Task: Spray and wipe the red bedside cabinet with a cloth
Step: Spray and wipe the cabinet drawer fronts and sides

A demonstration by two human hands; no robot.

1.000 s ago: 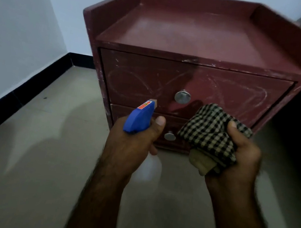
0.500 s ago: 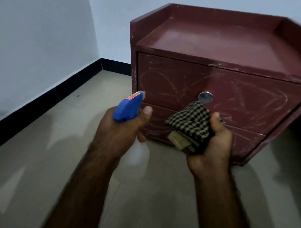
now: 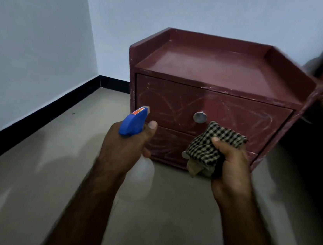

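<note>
Blue sprayer (image 3: 133,123) gripped in left hand (image 3: 126,148) aims 1 o'clock at red cabinet (image 3: 214,67); mist scribbled drawer front (image 3: 179,102) evenly, then wipe with checked cloth (image 3: 210,144) clutched in right hand (image 3: 232,167).

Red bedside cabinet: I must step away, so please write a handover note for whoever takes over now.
Left hand grips the blue spray bottle, nozzle towards the upper drawer.
Right hand holds the bunched checked cloth before the lower drawer.
Cabinet stands on the floor; pale marks cover both drawer fronts.
Done: no wet or wiped patch shows.
Left: spray, then wipe.
</note>
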